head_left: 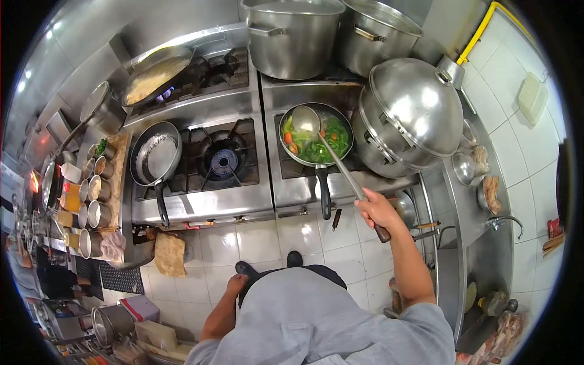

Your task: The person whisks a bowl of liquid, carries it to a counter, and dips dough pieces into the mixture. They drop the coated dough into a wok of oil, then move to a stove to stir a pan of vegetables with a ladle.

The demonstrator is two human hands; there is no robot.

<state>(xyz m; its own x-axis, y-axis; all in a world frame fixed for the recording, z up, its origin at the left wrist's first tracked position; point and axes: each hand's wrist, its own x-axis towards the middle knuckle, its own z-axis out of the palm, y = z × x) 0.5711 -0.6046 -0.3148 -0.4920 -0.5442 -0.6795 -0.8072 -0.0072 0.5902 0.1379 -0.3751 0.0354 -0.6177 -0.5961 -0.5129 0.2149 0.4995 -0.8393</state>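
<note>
My right hand (377, 213) is closed around the dark grip of a long metal ladle (344, 170). The ladle's round bowl rests over a black-handled frying pan (324, 188) on the right-hand burner. In that pan lie leafy greens (335, 139) on the right and orange-red and yellow-green vegetable pieces (292, 146) on the left, with some liquid. Low at my side, my left hand (236, 284) hangs away from the stove, its fingers curled in and nothing visible in them.
An empty frying pan (157, 153) sits left of a lit burner (224, 162). Behind it, another pan (159, 76) with yellowish food stands over a flame. Large pots (295, 39) and a domed steamer (417, 109) crowd the back right. Ingredient containers (97, 188) line the left counter.
</note>
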